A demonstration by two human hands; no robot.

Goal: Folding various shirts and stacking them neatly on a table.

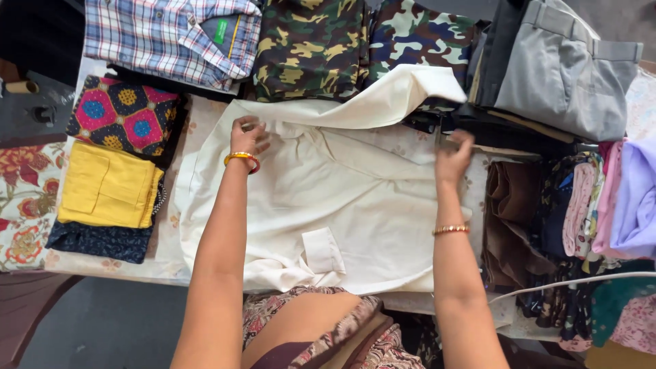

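Note:
A cream shirt (342,198) lies spread flat across the middle of the table, its pocket toward me and one sleeve folded over at the far edge. My left hand (247,137), with a gold and red bangle at the wrist, presses on the shirt's far left part, fingers curled on the cloth. My right hand (452,157), slightly blurred, rests on the shirt's far right edge, fingers bent down onto the fabric. A thin gold bangle sits on that wrist.
Folded clothes ring the shirt: a plaid shirt (171,37), camouflage pieces (311,44), grey trousers (560,65) at the back, a yellow garment (109,184) and patterned cloth (123,113) at left, brown and pink piles (547,219) at right. A white cord (581,280) crosses the near right.

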